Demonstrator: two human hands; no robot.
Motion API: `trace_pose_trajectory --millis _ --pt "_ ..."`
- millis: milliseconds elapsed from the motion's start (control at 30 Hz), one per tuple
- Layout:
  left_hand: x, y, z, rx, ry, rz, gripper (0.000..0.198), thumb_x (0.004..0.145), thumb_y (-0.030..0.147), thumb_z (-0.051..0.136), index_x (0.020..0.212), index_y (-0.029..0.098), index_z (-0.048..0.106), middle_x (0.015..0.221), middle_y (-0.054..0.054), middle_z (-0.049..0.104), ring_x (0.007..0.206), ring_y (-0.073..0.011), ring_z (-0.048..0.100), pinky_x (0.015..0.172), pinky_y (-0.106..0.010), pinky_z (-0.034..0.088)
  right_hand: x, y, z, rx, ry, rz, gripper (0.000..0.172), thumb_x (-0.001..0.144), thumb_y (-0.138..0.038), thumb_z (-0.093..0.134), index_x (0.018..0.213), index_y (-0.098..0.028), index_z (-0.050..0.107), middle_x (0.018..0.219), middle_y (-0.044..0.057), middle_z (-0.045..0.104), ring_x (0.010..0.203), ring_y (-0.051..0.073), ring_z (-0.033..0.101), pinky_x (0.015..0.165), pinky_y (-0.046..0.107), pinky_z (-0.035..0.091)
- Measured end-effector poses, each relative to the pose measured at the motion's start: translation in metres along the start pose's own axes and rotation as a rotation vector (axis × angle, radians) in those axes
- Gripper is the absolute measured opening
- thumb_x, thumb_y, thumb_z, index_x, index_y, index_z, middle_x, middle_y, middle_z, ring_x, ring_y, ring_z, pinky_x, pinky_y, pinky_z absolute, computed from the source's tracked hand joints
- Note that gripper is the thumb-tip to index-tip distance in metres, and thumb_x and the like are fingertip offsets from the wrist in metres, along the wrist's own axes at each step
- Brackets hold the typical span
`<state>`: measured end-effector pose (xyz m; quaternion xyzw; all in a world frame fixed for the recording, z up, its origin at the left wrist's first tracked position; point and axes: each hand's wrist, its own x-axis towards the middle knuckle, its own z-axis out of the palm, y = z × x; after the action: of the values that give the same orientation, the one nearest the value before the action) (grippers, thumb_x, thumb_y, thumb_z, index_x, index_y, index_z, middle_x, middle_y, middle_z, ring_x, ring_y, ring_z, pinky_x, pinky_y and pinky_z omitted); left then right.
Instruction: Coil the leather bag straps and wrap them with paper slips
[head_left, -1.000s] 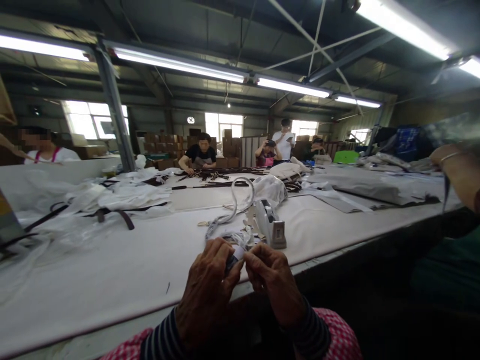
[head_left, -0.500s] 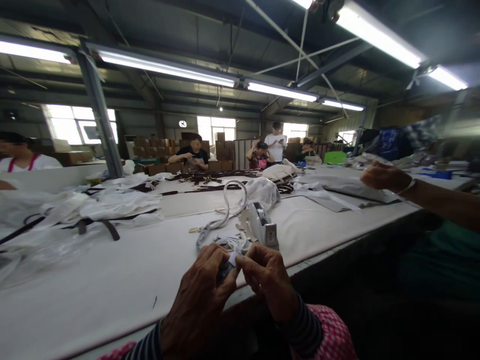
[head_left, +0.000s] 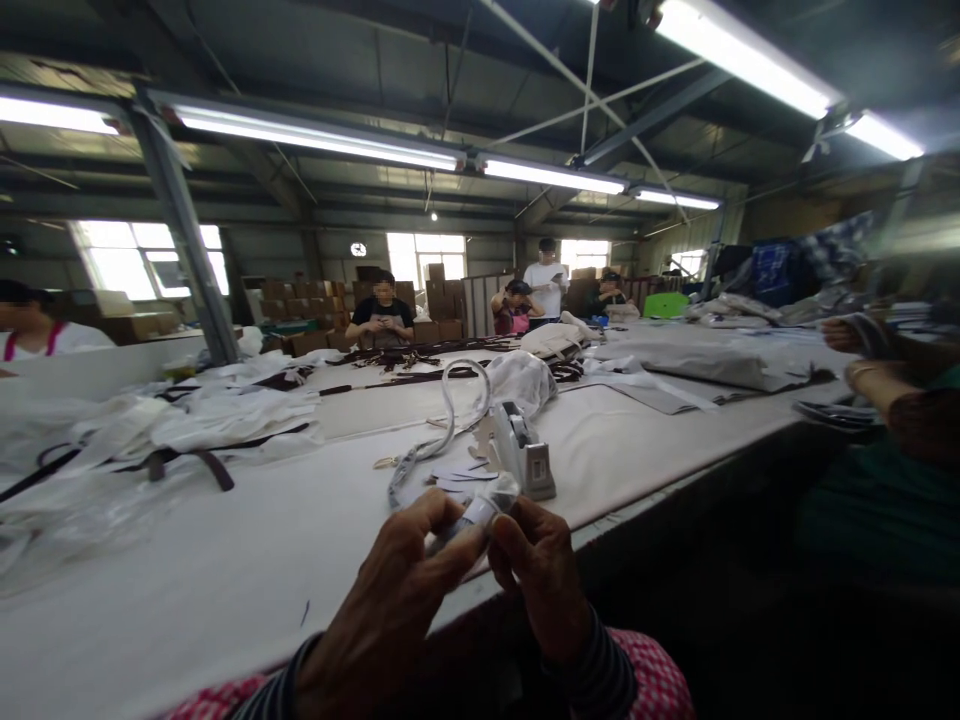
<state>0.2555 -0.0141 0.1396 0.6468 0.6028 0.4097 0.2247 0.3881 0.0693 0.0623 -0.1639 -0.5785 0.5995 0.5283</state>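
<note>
Taking the tape dispenser (head_left: 526, 458) on the table (head_left: 225, 570) as the fixed mark: far to its left lie crumpled plastic bags (head_left: 225, 415) with dark straps running through them. Nearer, below and left of the dispenser, the left hand (head_left: 394, 600) is curled closed, thumb and forefinger pinching the small white piece (head_left: 480, 512) from the left. That piece sits just in front of the dispenser, over the near table edge, lifted between both hands. The right hand (head_left: 544, 580), directly below the dispenser, grips its other end with fingers bent inward. A pale strap (head_left: 450, 410) loops up just left of the dispenser, with cut paper slips (head_left: 459, 472) at its foot.

The work looks like close fingertip handling. It would go best with the left pinch kept steady as the anchor while the right fingertips do the fine part (short, small moves, so the piece stays taut and in sight).

Compared with half a second ago, the piece stands higher and shows more clearly between the hands, which then nearly covered it. Far right of the dispenser, a co-worker's arm (head_left: 874, 380) has drawn back from over the table towards the body.
</note>
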Motion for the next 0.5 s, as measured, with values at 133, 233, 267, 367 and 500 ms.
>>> trace_pose_trajectory --millis 133,233,267,367,500 --pt "-0.007 0.005 -0.006 -0.254 -0.068 -0.180 0.042 0.088 0.057 0.055 0.076 0.018 0.059 0.066 0.003 0.047 0.062 -0.0130 0.039 0.057 -0.025 0.033 -0.010 0.008 -0.004 -0.090 0.032 0.035 0.034 0.086 -0.049 0.069 0.073 -0.019 0.059 0.053 -0.006 0.045 0.044 0.007 0.034 0.041 0.022 0.028" --pt "-0.013 0.003 -0.011 -0.195 -0.048 -0.226 0.039 0.087 0.055 0.057 0.078 0.018 0.059 0.067 0.003 0.048 0.064 -0.0133 0.041 0.059 -0.025 0.033 -0.021 0.002 -0.009 -0.433 0.157 -0.183 0.018 0.086 -0.035 0.073 0.077 -0.022 0.064 0.064 -0.001 0.056 0.052 0.012 0.047 0.048 0.025 0.041" --pt "-0.016 0.002 -0.013 -0.164 -0.052 -0.237 0.037 0.086 0.054 0.058 0.078 0.018 0.059 0.067 0.003 0.048 0.064 -0.0136 0.042 0.059 -0.025 0.034 -0.024 -0.004 -0.010 -0.568 0.157 -0.314 0.009 0.087 -0.030 0.072 0.085 -0.023 0.068 0.074 0.001 0.062 0.059 0.015 0.054 0.054 0.026 0.047" --pt "-0.027 -0.002 -0.017 -0.086 -0.100 -0.240 0.031 0.085 0.047 0.058 0.076 0.018 0.058 0.069 0.003 0.052 0.066 -0.0144 0.046 0.059 -0.025 0.036 -0.031 -0.024 -0.009 -0.864 -0.064 -0.684 0.025 0.093 -0.015 0.060 0.115 -0.024 0.069 0.102 0.009 0.069 0.087 0.022 0.065 0.075 0.033 0.056" --pt "-0.063 -0.005 -0.022 0.074 -0.024 -0.256 0.017 0.079 0.035 0.061 0.079 0.019 0.057 0.081 0.001 0.058 0.082 -0.0178 0.053 0.073 -0.027 0.042 -0.042 -0.025 -0.002 -1.049 -0.403 -0.978 0.038 0.095 -0.008 0.048 0.130 -0.014 0.062 0.109 0.014 0.071 0.096 0.025 0.069 0.080 0.034 0.060"
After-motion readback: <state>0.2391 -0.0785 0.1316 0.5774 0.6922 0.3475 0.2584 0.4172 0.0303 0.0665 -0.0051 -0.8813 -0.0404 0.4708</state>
